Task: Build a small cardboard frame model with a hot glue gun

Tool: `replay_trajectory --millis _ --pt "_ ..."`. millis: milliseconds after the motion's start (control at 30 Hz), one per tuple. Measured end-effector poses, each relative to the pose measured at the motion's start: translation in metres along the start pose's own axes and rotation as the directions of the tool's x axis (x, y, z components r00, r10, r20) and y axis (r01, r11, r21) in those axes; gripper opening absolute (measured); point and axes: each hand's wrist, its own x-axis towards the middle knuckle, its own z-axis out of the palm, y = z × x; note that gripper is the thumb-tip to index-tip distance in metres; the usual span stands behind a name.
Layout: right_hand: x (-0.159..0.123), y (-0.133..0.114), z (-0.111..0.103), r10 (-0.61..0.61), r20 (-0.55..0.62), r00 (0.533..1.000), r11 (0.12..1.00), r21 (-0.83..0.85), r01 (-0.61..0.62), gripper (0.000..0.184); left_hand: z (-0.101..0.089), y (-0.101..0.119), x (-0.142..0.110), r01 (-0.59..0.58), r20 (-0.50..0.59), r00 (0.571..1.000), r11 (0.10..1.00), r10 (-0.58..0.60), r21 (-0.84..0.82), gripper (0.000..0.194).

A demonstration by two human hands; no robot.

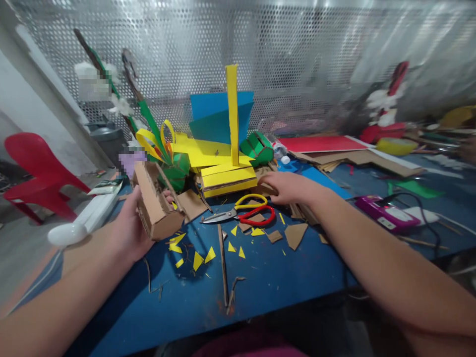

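My left hand (pixel 130 225) is wrapped around a hollow brown cardboard box (pixel 154 203), tilted, with one side open and rough cut edges. My right hand (pixel 288 188) reaches in at the right end of a low yellow-covered cardboard box (pixel 228 179). Its fingers are bent and apart over loose cardboard, and I see nothing held between them. Scissors (pixel 243 213) with one yellow and one red handle lie between the hands, blades to the left. Behind the low box stands a tall yellow strip (pixel 232 116).
Yellow scraps (pixel 198 260) and cardboard bits (pixel 296 235) litter the blue table (pixel 178 307). Green cardboard pots (pixel 256 148), a blue sheet (pixel 219 116) and a red sheet (pixel 323 144) are at the back. A purple power strip (pixel 386 213) with a cable lies right. A red chair (pixel 33 168) stands left.
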Motion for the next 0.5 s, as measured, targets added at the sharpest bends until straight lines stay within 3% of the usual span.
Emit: replay_trajectory --millis 100,200,333,400,500 --pt "0.001 0.001 -0.009 -0.033 -0.046 0.998 0.998 -0.053 0.030 0.040 -0.001 0.000 0.000 -0.007 0.008 1.000 1.000 0.007 0.012 0.041" --pt "-0.003 0.006 -0.024 -0.027 -0.163 0.986 0.997 -0.080 0.014 0.040 -0.002 0.001 -0.001 -0.015 0.001 1.000 1.000 0.015 0.014 0.042" --pt "-0.016 0.015 -0.040 0.013 -0.369 0.929 0.998 -0.057 -0.037 0.033 -0.001 0.001 -0.003 0.002 0.009 1.000 1.000 -0.002 0.008 0.043" --pt "-0.023 0.019 -0.042 0.036 -0.522 0.852 0.999 0.024 -0.028 0.030 -0.001 0.000 -0.004 0.014 0.001 1.000 1.000 -0.014 0.001 0.042" --pt "-0.030 0.028 -0.041 0.165 -0.757 0.632 0.966 0.254 0.052 0.027 -0.003 -0.003 -0.002 0.093 0.001 0.996 0.995 -0.093 0.035 0.046"
